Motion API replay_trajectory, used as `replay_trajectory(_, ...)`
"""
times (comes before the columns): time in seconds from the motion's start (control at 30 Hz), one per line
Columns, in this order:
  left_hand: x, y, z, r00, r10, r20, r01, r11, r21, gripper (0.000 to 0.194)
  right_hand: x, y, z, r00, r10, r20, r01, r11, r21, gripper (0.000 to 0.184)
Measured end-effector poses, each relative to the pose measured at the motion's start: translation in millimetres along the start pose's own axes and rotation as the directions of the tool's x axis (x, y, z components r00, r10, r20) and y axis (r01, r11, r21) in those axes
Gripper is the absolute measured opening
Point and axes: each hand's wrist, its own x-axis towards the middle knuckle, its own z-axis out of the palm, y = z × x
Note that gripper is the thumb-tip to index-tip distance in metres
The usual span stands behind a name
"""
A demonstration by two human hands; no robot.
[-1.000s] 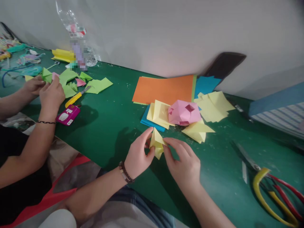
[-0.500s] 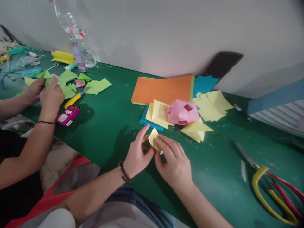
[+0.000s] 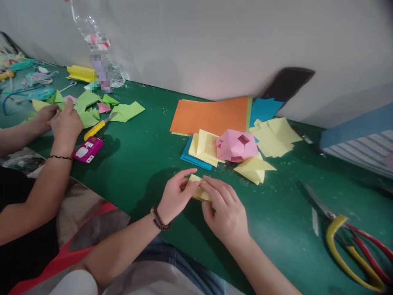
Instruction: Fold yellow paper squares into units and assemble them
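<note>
My left hand (image 3: 176, 198) is closed in a pinch on a small pale-yellow folded paper (image 3: 202, 195), thumb laid across the top of it. My right hand (image 3: 225, 209) grips the same piece from the other side, fingertips over its upper face. The piece is held between both hands, above the green table (image 3: 141, 135), on the near side of a stack of blue paper (image 3: 199, 162).

Markings examined. The clear bottle (image 3: 87, 22) against the wall bears a white-and-red label (image 3: 97, 41); its print is too blurred for me to read, and a patch lower down is pixelated. The magenta case (image 3: 89, 149) beside a co-worker's wrist carries pale panels with small dark marks, illegible from my position. The box (image 3: 359, 141) at my far right shows blue above a striped side.

Other items noted: yellow folded papers (image 3: 206, 146) rest on the blue stack, next to a pink faceted paper form (image 3: 236, 145). An orange sheet (image 3: 210, 116) lies behind them. Scissors (image 3: 331, 215) with yellow and red handles lie at my right. The co-worker's hand (image 3: 66, 121) is at green folded papers (image 3: 87, 100), near a yellow-handled cutter (image 3: 94, 129).
</note>
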Motion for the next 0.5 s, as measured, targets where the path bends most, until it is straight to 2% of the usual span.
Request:
replay_trajectory(0.27, 2, 0, -2.1, 0.996, -0.068, -0.051, 0.064, 0.995, -0.072, 0.033, 3, 10, -5, 0.995, -0.006, -0.102, -0.008, 0.99, -0.138, 0.033)
replay_trajectory(0.5, 3, 0, -5.8, 0.995, -0.081, -0.064, 0.076, 0.995, -0.067, 0.021, -1, 15, -9, 0.986, -0.109, -0.127, 0.101, 0.993, -0.068, 0.031)
